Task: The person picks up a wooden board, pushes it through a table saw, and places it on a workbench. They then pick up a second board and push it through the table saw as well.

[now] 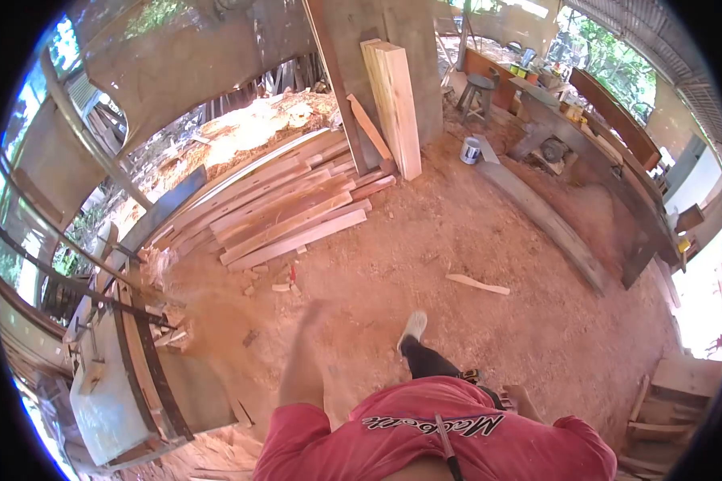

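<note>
My left hand [314, 313] swings forward over the dirt floor, smeared by motion, so its fingers do not show clearly. Low beside my waist is my right hand [517, 396], partly cut off by the red shirt [433, 429]; whether it holds anything is hidden. Near it, a small black-and-yellow item [471, 375] sits at my waist, perhaps a tape measure. One light shoe [413, 327] steps forward below a dark trouser leg. Ahead on the floor lies a curved wood offcut [478, 284]. The left hand is nearest to small wood scraps [281, 287].
Stacked boards [289, 212] lie ahead left, with thick planks [393, 108] leaning on a post. A long beam [541, 224] rests on the floor by a paint can [470, 150]. A cluttered workbench [610, 176] runs along the right, a clamped wooden piece [140, 361] stands left.
</note>
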Demonstrator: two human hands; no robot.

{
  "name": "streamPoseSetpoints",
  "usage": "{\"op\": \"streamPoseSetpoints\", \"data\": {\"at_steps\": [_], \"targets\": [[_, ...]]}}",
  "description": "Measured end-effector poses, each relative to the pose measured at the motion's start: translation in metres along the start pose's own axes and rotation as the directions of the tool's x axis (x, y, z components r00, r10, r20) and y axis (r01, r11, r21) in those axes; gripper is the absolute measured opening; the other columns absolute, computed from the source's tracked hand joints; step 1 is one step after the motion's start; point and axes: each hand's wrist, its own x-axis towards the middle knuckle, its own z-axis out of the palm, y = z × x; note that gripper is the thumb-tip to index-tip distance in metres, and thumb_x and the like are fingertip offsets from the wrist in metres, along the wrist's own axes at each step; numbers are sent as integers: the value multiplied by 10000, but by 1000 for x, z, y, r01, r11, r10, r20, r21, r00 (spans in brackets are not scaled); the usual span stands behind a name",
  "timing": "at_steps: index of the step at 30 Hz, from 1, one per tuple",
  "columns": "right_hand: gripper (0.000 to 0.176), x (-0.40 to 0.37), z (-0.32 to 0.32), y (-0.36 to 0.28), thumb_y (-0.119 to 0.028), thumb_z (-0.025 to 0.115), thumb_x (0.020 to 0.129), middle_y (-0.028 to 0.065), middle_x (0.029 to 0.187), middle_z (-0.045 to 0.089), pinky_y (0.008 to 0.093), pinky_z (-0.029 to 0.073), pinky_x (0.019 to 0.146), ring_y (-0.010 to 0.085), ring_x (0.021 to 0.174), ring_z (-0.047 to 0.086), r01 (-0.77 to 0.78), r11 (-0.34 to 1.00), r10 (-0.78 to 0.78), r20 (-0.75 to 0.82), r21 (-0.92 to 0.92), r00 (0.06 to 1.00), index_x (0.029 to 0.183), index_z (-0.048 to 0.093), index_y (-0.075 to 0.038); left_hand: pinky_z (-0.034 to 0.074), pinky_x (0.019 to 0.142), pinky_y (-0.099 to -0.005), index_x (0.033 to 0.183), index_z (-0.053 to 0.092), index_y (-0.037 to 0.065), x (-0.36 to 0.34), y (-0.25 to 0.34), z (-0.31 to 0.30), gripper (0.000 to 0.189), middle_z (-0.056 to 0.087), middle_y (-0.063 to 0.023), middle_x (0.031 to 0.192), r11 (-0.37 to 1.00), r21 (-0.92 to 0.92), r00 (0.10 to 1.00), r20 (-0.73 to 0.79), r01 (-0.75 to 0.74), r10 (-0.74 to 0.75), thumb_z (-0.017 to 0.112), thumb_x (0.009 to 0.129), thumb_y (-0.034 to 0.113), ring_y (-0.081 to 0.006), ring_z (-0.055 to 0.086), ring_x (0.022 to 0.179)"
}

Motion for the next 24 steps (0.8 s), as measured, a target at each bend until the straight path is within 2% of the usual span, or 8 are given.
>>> {"op": "streamPoseSetpoints", "data": {"at_steps": [2,5,7,8,10,16,18,24], "targets": [[312,14,8,-38,-368,581,976,66,1011,650,481,492,755,260,870,624,44,996,-44,-7,-75,999,1172,608,-127,471,980,-425,1219,652,3,-3,69,6,494,685,-107,1195,908,318,904,408,-273,128,657,925,398,-281,607,1111],[279,52,10,-116,-343,550,989,69,942,635,460,472,679,250,782,608,49,998,-52,-49,-48,997,1159,602,-127,519,854,-430,1150,695,-10,47,30,31,427,720,-162,1071,891,336,953,106,-304,285,629,927,347,-283,679,1002],[257,75,4,-170,-333,544,989,78,879,620,421,448,589,241,680,594,58,998,-58,-79,-8,995,1134,595,-127,528,695,-479,974,733,2,45,-8,45,298,717,-181,836,978,41,948,-256,203,-186,605,911,264,-335,713,797],[260,119,-1,-193,-358,551,977,66,846,619,415,446,578,233,654,587,123,992,-122,-81,4,989,1073,616,-126,526,684,-501,986,723,27,80,-99,55,271,711,-193,857,738,673,987,-146,48,69,589,910,250,-365,701,801],[259,169,21,-248,-373,562,958,38,778,608,403,442,548,211,626,579,214,976,-211,-92,33,973,951,647,-128,515,669,-481,1046,684,32,23,-80,37,288,694,-161,864,907,192,926,-97,376,-364,618,894,268,-340,676,785],[87,141,145,-549,-184,609,842,24,625,545,316,400,433,152,518,518,402,909,-416,190,109,889,807,632,-108,485,633,-420,1198,578,30,40,-13,65,428,641,-91,913,823,49,823,25,566,-567,659,879,305,-264,613,770],[132,127,195,-628,-255,596,910,28,763,618,336,475,554,151,624,566,400,915,-403,155,51,902,909,653,-136,493,621,-426,1205,577,9,83,-2,86,436,643,-118,952,586,-440,619,-82,681,-781,651,891,301,-249,627,806],[170,99,293,-807,-278,594,931,6,779,587,322,476,610,135,655,547,666,745,-635,275,-28,722,989,640,-126,512,640,-419,1104,637,40,267,87,77,341,658,-100,903,691,-245,692,-97,680,-715,656,894,308,-237,640,825]]}}
